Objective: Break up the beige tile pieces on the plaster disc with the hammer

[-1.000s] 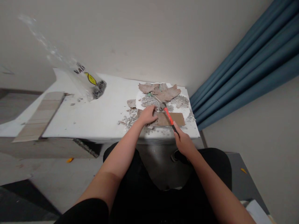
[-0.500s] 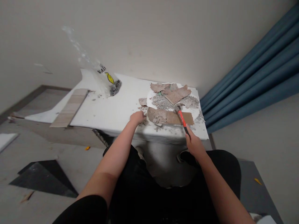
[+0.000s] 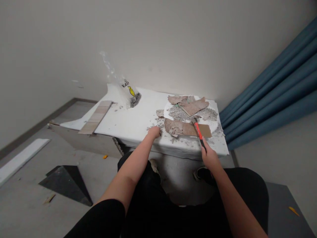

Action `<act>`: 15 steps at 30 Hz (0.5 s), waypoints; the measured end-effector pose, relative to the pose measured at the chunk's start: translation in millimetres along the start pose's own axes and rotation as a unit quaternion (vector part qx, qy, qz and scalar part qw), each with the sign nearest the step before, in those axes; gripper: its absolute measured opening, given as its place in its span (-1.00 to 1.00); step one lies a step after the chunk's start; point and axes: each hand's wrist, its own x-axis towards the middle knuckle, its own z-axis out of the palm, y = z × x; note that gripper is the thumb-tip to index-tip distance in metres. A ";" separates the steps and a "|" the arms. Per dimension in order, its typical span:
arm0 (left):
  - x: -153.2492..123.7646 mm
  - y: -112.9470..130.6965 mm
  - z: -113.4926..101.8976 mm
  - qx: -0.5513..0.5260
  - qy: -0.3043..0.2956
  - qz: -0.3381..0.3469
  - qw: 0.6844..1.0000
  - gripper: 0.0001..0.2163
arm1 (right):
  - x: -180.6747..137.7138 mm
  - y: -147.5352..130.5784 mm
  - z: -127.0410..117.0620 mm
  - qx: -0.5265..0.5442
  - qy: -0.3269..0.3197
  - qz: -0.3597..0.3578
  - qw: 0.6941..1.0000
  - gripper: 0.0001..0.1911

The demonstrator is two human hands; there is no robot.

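Note:
My right hand [image 3: 210,156] grips the black end of a hammer [image 3: 198,131] with a red handle; its head rests on a long brown broken tile [image 3: 185,128]. My left hand [image 3: 154,131] is curled with its fingers down on the white board [image 3: 133,119], among small chips just left of that tile. I cannot see whether it holds anything. More brown tile pieces [image 3: 190,105] and grey rubble [image 3: 182,114] lie behind the hammer.
A clear plastic bag [image 3: 128,92] with black and yellow print leans against the wall at the back. A beige striped plank [image 3: 95,117] lies on the board's left end. A dark slab [image 3: 68,181] lies on the floor to the left, and blue curtains [image 3: 272,89] hang at right.
My left hand came off the brown tile and moved left onto the chips at the board's front. The view swung left; the hammer stayed on the tile.

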 end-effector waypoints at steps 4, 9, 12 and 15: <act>4.5 1.9 -0.4 0.004 0.000 0.005 1.000 -0.69 | -0.5 1.4 1.2 -0.008 -0.010 0.010 1.000 -0.34; 9.2 -1.4 -0.7 0.005 0.007 0.019 1.000 -0.72 | 0.1 4.9 2.8 0.006 -0.007 0.007 1.000 -0.34; 9.8 -3.9 0.8 0.000 0.010 0.030 0.999 -0.75 | 1.3 7.6 4.0 0.010 -0.003 0.006 1.000 -0.34; 8.9 -4.0 2.6 -0.008 0.018 0.039 0.999 -0.80 | 1.5 9.6 4.4 0.015 -0.002 0.003 1.000 -0.34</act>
